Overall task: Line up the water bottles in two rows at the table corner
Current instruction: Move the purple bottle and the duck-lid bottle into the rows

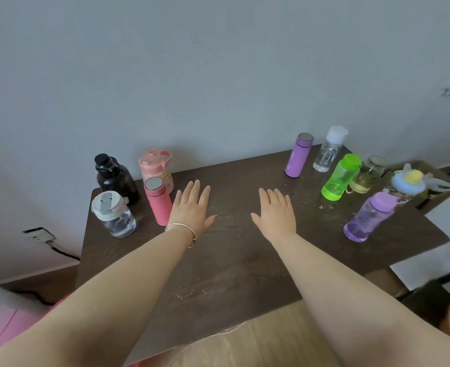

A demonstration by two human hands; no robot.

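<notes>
Both hands lie flat, palms down, on the dark wooden table (232, 260). My left hand (192, 207) and my right hand (277, 215) hold nothing. At the far left corner stand a black bottle (115, 178), a pink jug with a handle (156, 165), a slim pink flask (158, 201) and a clear bottle with a white lid (114, 214). On the right side stand a slim purple flask (298, 154), a clear bottle with a white cap (328, 151), a green bottle (340, 177), a small glass jar (368, 174), a translucent purple bottle (368, 217) and a blue-and-yellow-topped bottle (408, 185).
A grey wall runs behind the table. A wall socket with a black cable (39, 235) sits low on the left. A white surface (446, 234) and dark frame border the table's right side. The table's near edge meets a light wooden floor (258, 345).
</notes>
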